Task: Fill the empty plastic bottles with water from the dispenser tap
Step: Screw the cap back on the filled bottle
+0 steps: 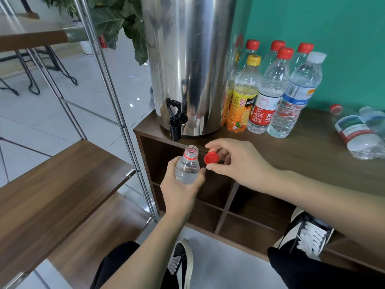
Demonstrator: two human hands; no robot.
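Note:
My left hand (183,190) grips a clear plastic bottle (187,166) upright, its neck uncapped with a red ring below the mouth. The bottle sits below and slightly right of the black tap (175,119) of the steel dispenser (187,59). Just right of the bottle's mouth, my right hand (235,161) pinches its red cap (210,158) between thumb and fingers. Several capped bottles (270,86) stand upright right of the dispenser. Two more bottles (358,134) lie on their sides at the far right.
The dispenser stands on a brown wooden cabinet (270,142) with open cubbies below. A metal-framed shelf with wooden boards (62,174) is at the left. A leafy plant (125,24) is behind the dispenser. My shoes (308,232) are near the cabinet's base.

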